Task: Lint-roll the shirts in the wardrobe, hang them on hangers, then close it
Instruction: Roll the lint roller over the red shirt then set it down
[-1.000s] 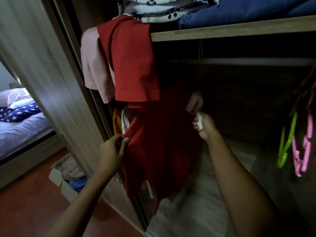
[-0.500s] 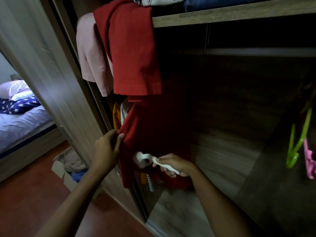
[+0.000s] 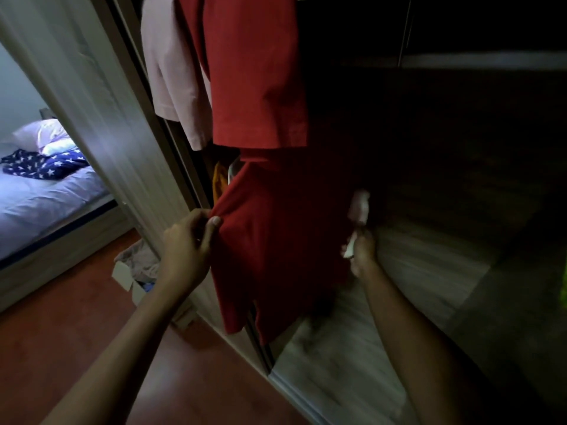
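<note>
While the left hand (image 3: pixel 187 250) pinches the left edge of the red shirt (image 3: pixel 276 246) between thumb and fingers (image 3: pixel 214 223) and draws the cloth sideways, the right hand (image 3: pixel 363 256) has its fingers curled round the handle of the lint roller (image 3: pixel 359 210), whose pale head lies at the shirt's right side, deep in shadow. The shirt hangs at the left end of the open wardrobe (image 3: pixel 429 265), under a red fold draped from above and just beside a pink shirt (image 3: pixel 171 72); what it hangs from is out of view. That is the first worry: a firm downward stroke, added to the sideways pull, could drag the shirt off its support and drop it onto the wardrobe's bottom board or toward the box (image 3: pixel 129 273) on the floor (image 3: pixel 76 332) (and the pink one might follow if the two are caught together). A second risk is slack: if the pinch slips, the cloth will likely bunch and stick to the roller instead of passing under it. The gloom on the right side also makes it easy to miss patches, so lint could be left there unnoticed.
</note>
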`<state>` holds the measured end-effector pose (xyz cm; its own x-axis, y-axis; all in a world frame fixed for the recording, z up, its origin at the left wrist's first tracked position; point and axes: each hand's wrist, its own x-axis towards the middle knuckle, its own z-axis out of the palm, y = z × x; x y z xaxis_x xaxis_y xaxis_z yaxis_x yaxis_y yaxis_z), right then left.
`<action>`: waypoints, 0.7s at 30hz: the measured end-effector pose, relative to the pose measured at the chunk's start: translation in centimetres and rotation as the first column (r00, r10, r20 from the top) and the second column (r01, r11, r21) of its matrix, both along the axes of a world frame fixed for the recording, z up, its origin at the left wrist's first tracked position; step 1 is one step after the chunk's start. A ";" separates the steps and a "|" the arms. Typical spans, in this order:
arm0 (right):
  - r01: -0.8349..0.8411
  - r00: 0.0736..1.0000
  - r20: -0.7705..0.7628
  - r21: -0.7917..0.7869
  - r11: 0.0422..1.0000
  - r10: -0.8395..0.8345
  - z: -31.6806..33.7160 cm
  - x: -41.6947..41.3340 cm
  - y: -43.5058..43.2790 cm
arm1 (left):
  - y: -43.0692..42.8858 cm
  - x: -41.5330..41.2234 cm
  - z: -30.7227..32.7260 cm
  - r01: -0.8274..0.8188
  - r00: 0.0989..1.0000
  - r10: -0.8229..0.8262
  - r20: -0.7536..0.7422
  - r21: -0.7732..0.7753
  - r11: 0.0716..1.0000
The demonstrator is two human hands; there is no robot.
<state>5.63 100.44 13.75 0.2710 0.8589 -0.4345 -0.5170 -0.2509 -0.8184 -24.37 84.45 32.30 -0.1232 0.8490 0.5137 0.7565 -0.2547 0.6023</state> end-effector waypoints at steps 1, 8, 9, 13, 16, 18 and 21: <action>-0.107 0.994 0.037 0.012 0.994 0.106 -0.5 -1.2 -0.9 | -0.1 0.2 -0.1 0.003 1.000 -0.003 0.008 -0.009 1.000; -0.836 0.468 0.343 -0.126 0.533 0.815 -4.2 -6.0 -9.0 | -0.5 1.1 -0.3 0.008 1.000 -0.008 0.000 0.000 1.000; -0.864 0.405 0.357 -0.152 0.481 0.842 -4.0 -6.0 -9.1 | -0.6 1.0 -0.2 0.003 1.000 -0.003 -0.004 0.001 1.000; -0.791 0.585 0.229 -0.048 0.610 0.778 -3.7 -4.8 -7.6 | -1.1 0.7 0.4 -0.049 0.999 0.049 -0.001 0.034 0.998; -0.511 0.860 0.038 0.067 0.857 0.509 -3.5 -3.2 -5.0 | -1.5 0.5 0.9 -0.089 0.996 0.089 -0.007 0.056 0.994; -0.266 0.961 -0.063 0.051 0.963 0.269 -4.3 -1.7 -2.8 | -1.6 0.4 1.0 -0.075 0.997 0.075 0.004 0.052 0.996; -0.022 0.991 -0.132 -0.059 0.998 0.014 -5.8 -0.2 -0.6 | -1.6 0.3 0.8 -0.047 0.999 0.046 0.022 0.046 0.998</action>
